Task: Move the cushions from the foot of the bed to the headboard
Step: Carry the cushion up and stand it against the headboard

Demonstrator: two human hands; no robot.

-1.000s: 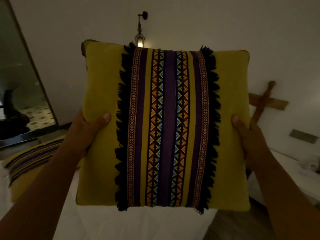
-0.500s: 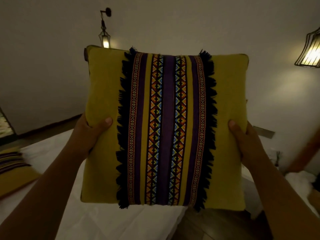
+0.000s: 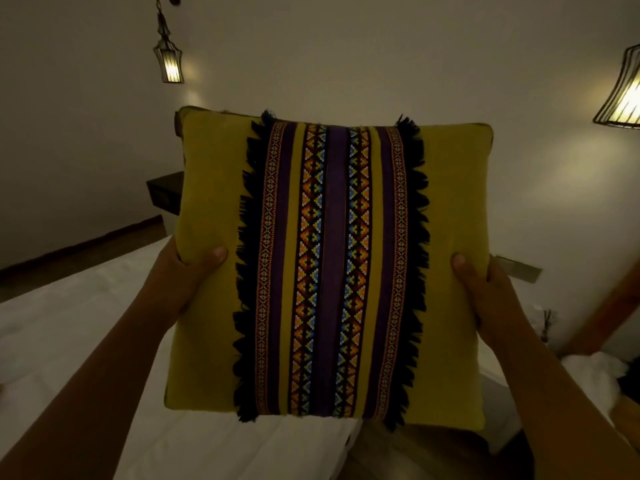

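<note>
My left thumb (image 3: 214, 254) presses flat on the front face of the cushion (image 3: 329, 268), and the rest of that hand's fingers wrap behind its left edge, out of my sight. The left hand (image 3: 188, 271) is clamped on the cushion about halfway up that side. The right thumb (image 3: 462, 263) mirrors it on the opposite edge, and the right hand (image 3: 491, 292) grips the cushion there with the other fingers hidden behind the fabric.

Between both hands the cushion stands upright and faces me, lifted clear above the white bed (image 3: 86, 323). It is mustard yellow, with a central vertical band (image 3: 329, 271) of purple stripes and coloured geometric weave, edged on both sides by a dark fringe.

Both bare forearms reach up from the lower corners of my view. Behind the cushion I see a pale wall (image 3: 346, 57) with a lit wire lantern (image 3: 169, 62) hanging at the upper left and a second lit wire lamp (image 3: 623, 95) at the right edge. A dark block (image 3: 164, 194), perhaps a shelf or side table, pokes out behind the cushion's left edge; the light is too dim for me to be sure.
</note>
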